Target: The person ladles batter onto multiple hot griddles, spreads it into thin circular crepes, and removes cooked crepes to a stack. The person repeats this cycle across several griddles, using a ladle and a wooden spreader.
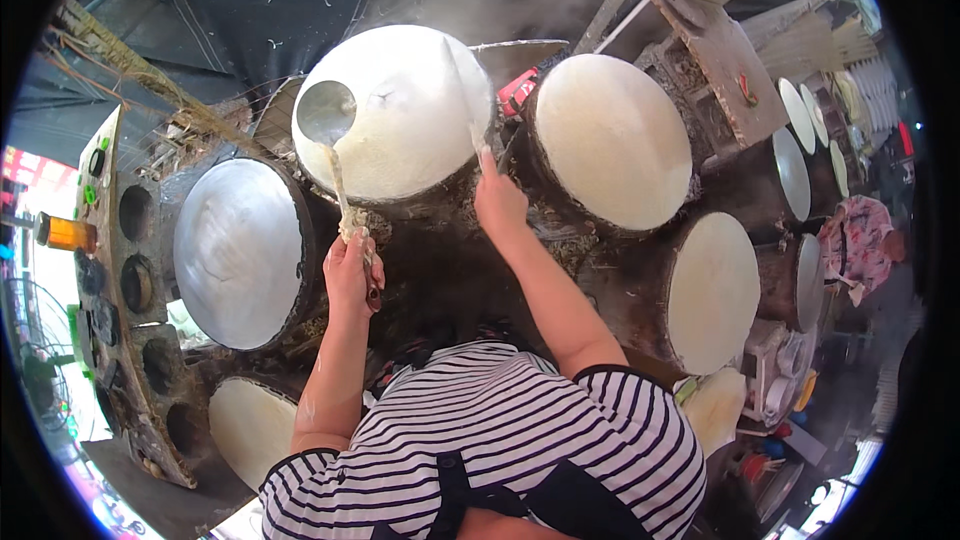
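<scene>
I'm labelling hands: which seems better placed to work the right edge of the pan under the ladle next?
Probably the right hand: it holds a thin tool at that edge, while the left hand holds the ladle over the left side of the pan.

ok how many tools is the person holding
2: a round-headed ladle in the left hand, over the left of the top-centre white disc, and a thin, blurred tool in the right hand, near the disc's right edge.
</scene>
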### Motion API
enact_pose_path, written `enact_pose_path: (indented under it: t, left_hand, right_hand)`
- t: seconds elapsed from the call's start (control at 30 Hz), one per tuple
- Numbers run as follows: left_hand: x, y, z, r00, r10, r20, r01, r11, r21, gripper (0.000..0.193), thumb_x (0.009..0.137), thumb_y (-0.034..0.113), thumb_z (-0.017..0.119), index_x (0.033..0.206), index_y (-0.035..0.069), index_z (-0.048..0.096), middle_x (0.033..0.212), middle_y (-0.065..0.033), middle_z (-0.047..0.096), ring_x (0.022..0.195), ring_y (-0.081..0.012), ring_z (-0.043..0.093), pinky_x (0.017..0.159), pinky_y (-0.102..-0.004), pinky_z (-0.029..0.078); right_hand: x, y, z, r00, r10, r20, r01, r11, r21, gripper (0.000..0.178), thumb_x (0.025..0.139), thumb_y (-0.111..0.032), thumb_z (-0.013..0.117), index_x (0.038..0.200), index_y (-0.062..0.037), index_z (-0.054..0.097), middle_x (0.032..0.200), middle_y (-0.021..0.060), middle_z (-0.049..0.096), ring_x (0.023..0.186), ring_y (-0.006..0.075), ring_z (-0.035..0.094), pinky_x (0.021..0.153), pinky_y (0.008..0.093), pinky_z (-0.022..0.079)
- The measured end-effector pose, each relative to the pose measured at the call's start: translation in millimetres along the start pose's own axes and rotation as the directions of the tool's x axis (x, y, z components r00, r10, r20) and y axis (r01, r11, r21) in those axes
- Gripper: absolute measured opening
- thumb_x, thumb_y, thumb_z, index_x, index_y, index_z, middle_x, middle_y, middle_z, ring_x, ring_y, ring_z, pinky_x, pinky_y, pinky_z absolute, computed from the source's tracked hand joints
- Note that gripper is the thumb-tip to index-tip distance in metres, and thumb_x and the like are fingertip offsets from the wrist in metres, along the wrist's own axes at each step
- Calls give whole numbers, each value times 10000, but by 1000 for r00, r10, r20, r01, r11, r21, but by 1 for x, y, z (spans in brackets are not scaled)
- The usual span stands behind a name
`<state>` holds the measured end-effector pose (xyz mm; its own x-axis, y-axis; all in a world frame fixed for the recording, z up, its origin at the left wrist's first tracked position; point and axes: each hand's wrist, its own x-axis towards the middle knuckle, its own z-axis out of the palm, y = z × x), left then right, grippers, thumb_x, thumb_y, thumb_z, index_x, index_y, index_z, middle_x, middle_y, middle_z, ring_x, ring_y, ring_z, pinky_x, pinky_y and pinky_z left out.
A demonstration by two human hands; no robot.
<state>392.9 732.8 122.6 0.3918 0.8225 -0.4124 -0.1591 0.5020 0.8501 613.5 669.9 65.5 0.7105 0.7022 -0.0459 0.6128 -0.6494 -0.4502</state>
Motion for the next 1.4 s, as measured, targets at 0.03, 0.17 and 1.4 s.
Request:
enact_pose_path:
  t: [0.03,0.17,1.4]
  left_hand:
    - [1,-2,-1,1000,-1,-5,1,1000,-12,169,915,179,517,807,51,496,661,-20,488,396,-96,441,325,-235,360]
    - [3,-3,2,1000,-1,-25,0,1000,-28,171,916,180,520,803,55,495,661,-19,486,402,-96,449,328,-235,367]
    - [86,-11,-17,938,298,176,-325,586,742,284,874,165,502,1069,-40,519,639,-100,553,420,-149,499,382,-284,406]
  right_hand:
    - [-7,0,11,1000,0,10,1,1000,-31,470,895,-188,438,1348,-197,315,766,189,605,685,390,603,606,513,464]
    - [11,-14,23,986,-149,79,160,976,-150,520,852,-144,470,1353,-194,338,810,180,602,710,378,619,623,506,483]
    - [-93,-91,76,863,-117,491,-479,117,870,487,941,-189,416,1408,-146,282,617,19,482,481,93,448,423,260,403]
